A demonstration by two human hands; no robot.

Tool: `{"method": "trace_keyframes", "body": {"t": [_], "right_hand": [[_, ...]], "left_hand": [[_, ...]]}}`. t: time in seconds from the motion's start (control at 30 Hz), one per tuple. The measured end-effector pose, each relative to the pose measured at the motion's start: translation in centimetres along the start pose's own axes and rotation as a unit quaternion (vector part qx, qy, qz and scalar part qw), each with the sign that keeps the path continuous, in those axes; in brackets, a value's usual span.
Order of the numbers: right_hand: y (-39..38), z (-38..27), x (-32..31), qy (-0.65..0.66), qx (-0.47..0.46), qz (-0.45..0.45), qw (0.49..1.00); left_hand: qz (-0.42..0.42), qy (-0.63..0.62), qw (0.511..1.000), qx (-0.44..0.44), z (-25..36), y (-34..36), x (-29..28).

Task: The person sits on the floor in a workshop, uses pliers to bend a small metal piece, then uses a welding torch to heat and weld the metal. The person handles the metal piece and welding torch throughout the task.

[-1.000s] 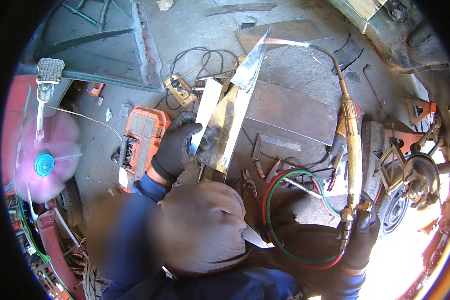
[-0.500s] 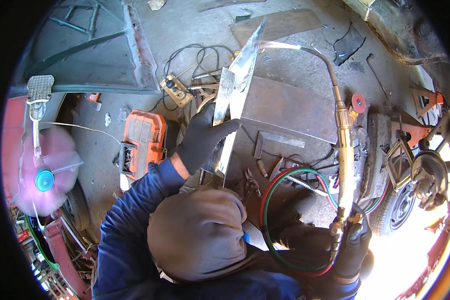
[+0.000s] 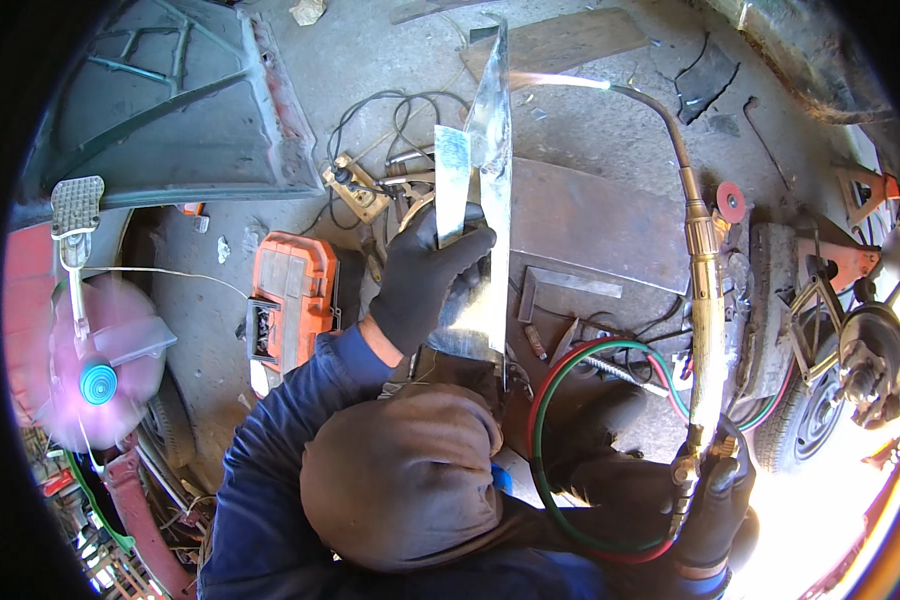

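My left hand, in a black glove, grips a bent piece of shiny sheet metal with a short strip standing off its left side. The piece points away from me, nearly straight up the view. On the right, my gloved right hand is closed around the lower end of a brass gas torch, beside its valves. The torch's curved tip is lit, and its flame reaches left to the far, pointed end of the metal. Red and green hoses loop from the torch's base.
A rusty steel plate lies beyond my hands, with a metal square at its near edge. An orange toolbox, a power strip and a spinning fan stand to the left. Jack stands and a tire are at right.
The sheet metal has turned from leaning right to nearly upright in my left hand. In the view, the torch sits slightly farther right, its flame still at the metal's far end.
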State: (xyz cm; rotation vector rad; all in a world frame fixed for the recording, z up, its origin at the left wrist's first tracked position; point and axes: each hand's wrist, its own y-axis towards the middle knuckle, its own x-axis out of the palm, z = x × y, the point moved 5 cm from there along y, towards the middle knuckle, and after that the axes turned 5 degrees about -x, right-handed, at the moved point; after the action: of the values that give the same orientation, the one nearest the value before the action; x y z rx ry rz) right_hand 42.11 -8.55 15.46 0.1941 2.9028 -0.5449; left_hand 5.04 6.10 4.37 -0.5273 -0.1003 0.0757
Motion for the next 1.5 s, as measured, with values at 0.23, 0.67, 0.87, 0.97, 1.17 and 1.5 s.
{"method": "trace_keyframes", "body": {"t": [0.23,0.67,0.87,0.97,1.17,1.5], "right_hand": [[0.4,-1.5,1.5,0.025,0.018,-0.014,0.999],[0.1,-1.2,3.0,0.075,-0.001,-0.086,0.993],[-0.4,-1.1,2.6,0.097,0.043,-0.100,0.989],[-0.5,-1.0,2.7,0.116,0.038,-0.085,0.989],[-0.3,-1.4,2.8,0.091,0.013,-0.091,0.992],[1.2,-3.0,2.5,0.091,0.013,-0.104,0.990]], "left_hand": [[-0.001,0.167,0.984,0.059,6.5,-3.9,-1.1],[-0.304,0.302,0.860,0.279,9.9,-15.5,14.6],[-0.282,0.340,0.833,0.333,7.8,-15.4,14.6],[-0.299,0.363,0.812,0.346,7.3,-15.5,15.0],[-0.277,0.324,0.835,0.347,8.1,-15.5,14.7],[0.069,-0.045,0.995,-0.060,4.8,-10.6,3.3]]}}
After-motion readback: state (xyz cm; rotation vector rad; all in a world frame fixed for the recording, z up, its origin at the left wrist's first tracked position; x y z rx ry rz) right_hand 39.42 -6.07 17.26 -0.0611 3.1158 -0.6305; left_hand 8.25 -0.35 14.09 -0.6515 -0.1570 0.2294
